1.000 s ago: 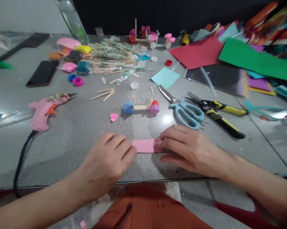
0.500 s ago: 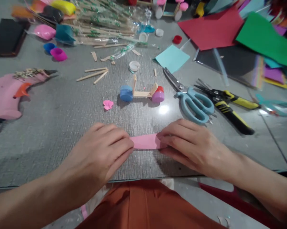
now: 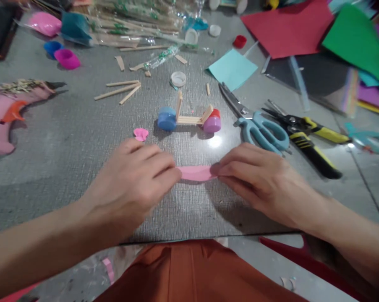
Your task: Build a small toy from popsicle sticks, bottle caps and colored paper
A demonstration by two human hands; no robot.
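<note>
A strip of pink paper [image 3: 197, 173] stretches between my two hands, low over the table's near side. My left hand [image 3: 137, 178] is closed on its left end, and my right hand [image 3: 255, 176] pinches the right end; both ends are hidden under the fingers. Beyond the strip stands a small frame of wooden sticks [image 3: 191, 120], with blue caps [image 3: 167, 119] at its left and red and purple caps [image 3: 212, 122] at its right. A crumpled pink piece [image 3: 140, 134] lies just past my left hand.
Scissors [image 3: 265, 130] and black-yellow pliers [image 3: 312, 147] lie at the right. A pink glue gun [image 3: 0, 117] rests at the left. Farther back are loose sticks [image 3: 121, 90], a light-blue paper [image 3: 232, 69], red sheet [image 3: 290, 29] and green sheet [image 3: 359, 46].
Both hands have lifted the pink strip and shifted slightly away from the table's front edge. The strip now bows a little. My view has tilted somewhat downward.
</note>
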